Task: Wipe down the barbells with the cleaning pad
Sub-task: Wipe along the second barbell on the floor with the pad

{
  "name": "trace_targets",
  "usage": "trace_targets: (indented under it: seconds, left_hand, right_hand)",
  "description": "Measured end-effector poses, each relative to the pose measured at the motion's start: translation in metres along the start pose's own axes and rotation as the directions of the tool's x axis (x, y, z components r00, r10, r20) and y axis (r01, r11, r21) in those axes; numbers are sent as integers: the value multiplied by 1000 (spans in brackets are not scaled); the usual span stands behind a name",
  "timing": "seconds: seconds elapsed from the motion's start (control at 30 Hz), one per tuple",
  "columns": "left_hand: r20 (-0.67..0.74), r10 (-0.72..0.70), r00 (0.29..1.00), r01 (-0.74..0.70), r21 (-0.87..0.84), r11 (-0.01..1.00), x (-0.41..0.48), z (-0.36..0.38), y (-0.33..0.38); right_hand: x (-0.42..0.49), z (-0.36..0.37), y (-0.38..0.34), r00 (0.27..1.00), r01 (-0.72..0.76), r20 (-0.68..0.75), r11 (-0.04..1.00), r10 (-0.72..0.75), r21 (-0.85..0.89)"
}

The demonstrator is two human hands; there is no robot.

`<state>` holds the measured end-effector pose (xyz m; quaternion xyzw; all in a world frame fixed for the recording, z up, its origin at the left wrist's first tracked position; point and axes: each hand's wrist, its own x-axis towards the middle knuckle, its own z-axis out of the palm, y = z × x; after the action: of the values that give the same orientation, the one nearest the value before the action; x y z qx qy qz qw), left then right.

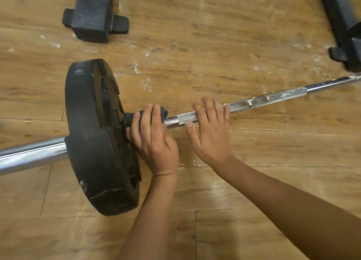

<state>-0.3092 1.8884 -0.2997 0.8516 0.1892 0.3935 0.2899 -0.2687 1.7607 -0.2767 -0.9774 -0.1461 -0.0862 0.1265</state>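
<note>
The long chrome steel barbell (273, 98) lies on the wooden plank floor (234, 44). My left hand (154, 140) wraps the dark grey cloth cleaning pad (163, 112) round the shaft, hard against the round black weight plate (88, 132). My right hand (211, 136) rests flat on the knurled section just beside it, fingers straight, gripping nothing. With so loose a steadying, I judge a firm stroke could roll the bar, or catch the pad against the plate.
</note>
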Motion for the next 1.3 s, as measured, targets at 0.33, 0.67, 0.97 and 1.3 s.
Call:
trace_targets:
  seconds: [0.33,0.67,0.97,1.3]
  left_hand:
    - [53,50,997,-49,-16,999,7,-3,-7]
    - [316,-136,939,106,109,988,31,-30,15]
    - [315,-164,935,115,169,979,7,-47,25]
    - [288,-172,942,130,160,978,-7,-60,35]
  right_hand:
    - [15,43,-8,924,-25,-369,981,95,191]
    - [7,36,-3,937,0,-335,961,97,277]
    - [-8,37,0,921,33,-379,950,92,311]
    - [-26,45,-1,887,62,-449,937,105,342]
